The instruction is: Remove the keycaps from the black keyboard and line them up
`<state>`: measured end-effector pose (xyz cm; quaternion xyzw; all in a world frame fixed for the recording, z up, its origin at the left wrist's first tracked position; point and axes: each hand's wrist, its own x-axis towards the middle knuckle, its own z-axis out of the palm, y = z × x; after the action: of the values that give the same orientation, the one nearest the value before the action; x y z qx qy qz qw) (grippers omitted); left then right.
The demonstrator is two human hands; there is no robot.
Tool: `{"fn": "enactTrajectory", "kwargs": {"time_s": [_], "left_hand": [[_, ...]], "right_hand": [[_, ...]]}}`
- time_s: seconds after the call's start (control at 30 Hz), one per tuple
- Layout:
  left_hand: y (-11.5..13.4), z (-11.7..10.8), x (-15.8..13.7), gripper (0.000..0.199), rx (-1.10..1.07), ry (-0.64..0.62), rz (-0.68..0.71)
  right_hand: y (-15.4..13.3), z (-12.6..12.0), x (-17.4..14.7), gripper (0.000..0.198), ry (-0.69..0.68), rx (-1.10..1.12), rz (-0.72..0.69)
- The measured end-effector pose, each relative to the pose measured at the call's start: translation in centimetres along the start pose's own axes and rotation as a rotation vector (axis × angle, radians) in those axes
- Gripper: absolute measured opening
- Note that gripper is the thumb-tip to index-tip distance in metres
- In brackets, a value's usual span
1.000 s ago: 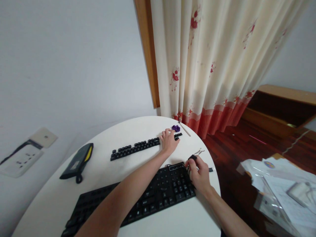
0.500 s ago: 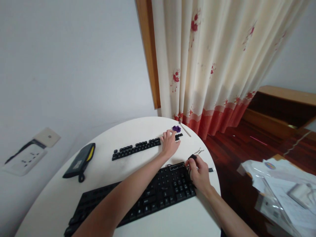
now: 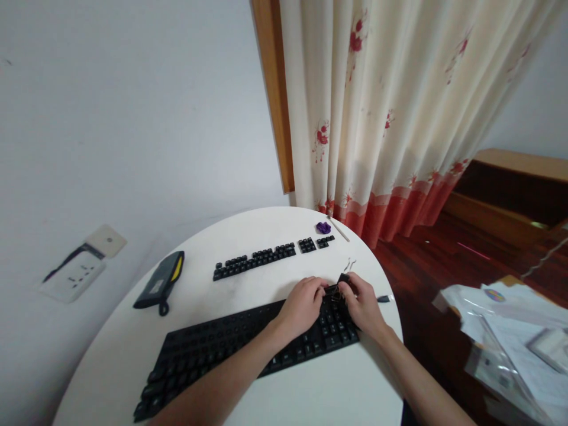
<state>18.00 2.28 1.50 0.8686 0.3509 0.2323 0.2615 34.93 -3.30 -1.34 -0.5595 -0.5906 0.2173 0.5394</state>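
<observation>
A black keyboard (image 3: 204, 337) lies slanted across the table under both forearms. At its upper right corner, my right hand (image 3: 361, 302) is closed around a small black keycap puller (image 3: 343, 278), whose thin wire prongs stick out past the fingers. My left hand (image 3: 306, 302) rests on the same corner, its fingertips pinched together near the puller; whatever they hold is hidden. Loose black keycaps (image 3: 255, 260) stand in rows behind the keyboard, with smaller groups at the right end of the line.
A dark pouch-like item with a yellow strip (image 3: 162, 281) lies at the left. Toward the back are a crumpled purple thing (image 3: 323, 227) and a thin stick (image 3: 339, 229). A black plug (image 3: 384, 299) sits by the round table's (image 3: 319, 390) right edge. Papers (image 3: 515, 331) lie beyond.
My left hand has come back from the keycap rows to the keyboard's upper right corner, beside my right hand. The keycaps it covered now show. The view has shifted slightly.
</observation>
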Motion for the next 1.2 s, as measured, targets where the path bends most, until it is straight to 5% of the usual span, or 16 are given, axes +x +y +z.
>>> {"fn": "enactTrajectory", "kwargs": {"time_s": [0.6, 0.93, 1.2], "left_hand": [[1.8, 1.4, -2.2, 0.008, 0.111, 0.005, 0.023], [1.6, 2.7, -1.9, 0.013, 0.17, 0.032, -0.038], [1.7, 2.8, -2.1, 0.01, 0.12, 0.058, -0.043]], "right_hand": [[-1.2, -1.3, -0.9, 0.025, -0.326, -0.142, -0.244], [0.7, -0.2, -1.2, 0.027, -0.163, -0.239, -0.013], [0.9, 0.1, -1.3, 0.029, -0.12, -0.196, 0.037]]}}
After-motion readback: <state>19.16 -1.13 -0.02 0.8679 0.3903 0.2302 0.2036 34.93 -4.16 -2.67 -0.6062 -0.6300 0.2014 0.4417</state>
